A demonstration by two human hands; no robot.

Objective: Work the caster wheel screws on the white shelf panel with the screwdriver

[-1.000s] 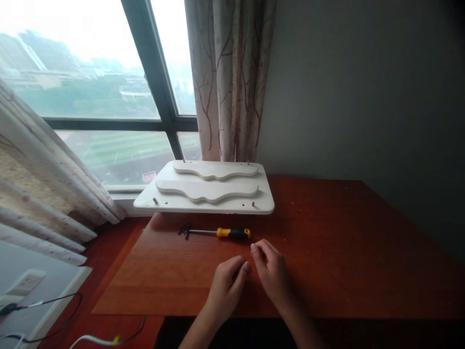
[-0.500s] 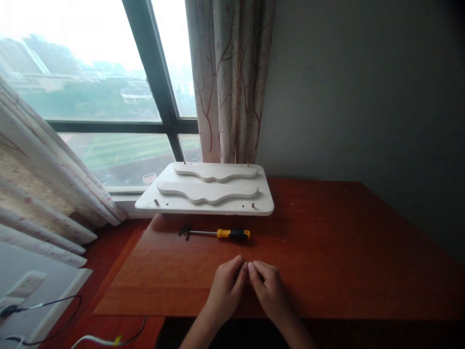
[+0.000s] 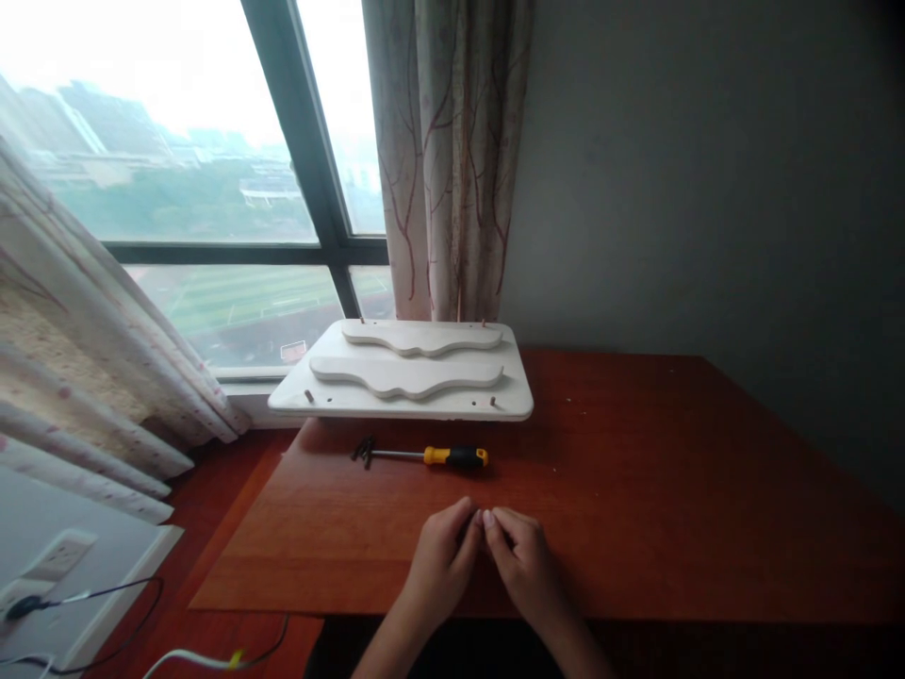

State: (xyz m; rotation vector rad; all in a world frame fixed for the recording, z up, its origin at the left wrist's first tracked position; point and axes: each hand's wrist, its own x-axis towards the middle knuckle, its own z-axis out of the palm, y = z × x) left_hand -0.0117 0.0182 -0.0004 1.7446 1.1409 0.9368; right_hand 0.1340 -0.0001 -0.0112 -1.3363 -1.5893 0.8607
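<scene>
My left hand (image 3: 445, 552) and my right hand (image 3: 519, 556) meet over the near edge of the table, thumb tips together. Both are closed with fingers curled, and I see nothing held in either. Just beyond them lies a screwdriver (image 3: 458, 457) with a yellow and black handle, its shaft pointing left. At its tip is a small heap of dark screws (image 3: 364, 451). Farther back rests a white board (image 3: 417, 408), wooden dowels standing up near its corners. On top of it lie two white wavy-edged slats, a front slat (image 3: 406, 377) and a rear slat (image 3: 422, 338).
The reddish-brown wooden table (image 3: 671, 490) stretches to the right along a grey wall (image 3: 671, 189). Beyond the board are a window and a patterned curtain (image 3: 445, 189). Cables (image 3: 190, 657) and a wall socket (image 3: 60, 554) sit low on the left.
The view has shifted very slightly. My hands, the screwdriver, the screws and the white pieces stay as they were.
</scene>
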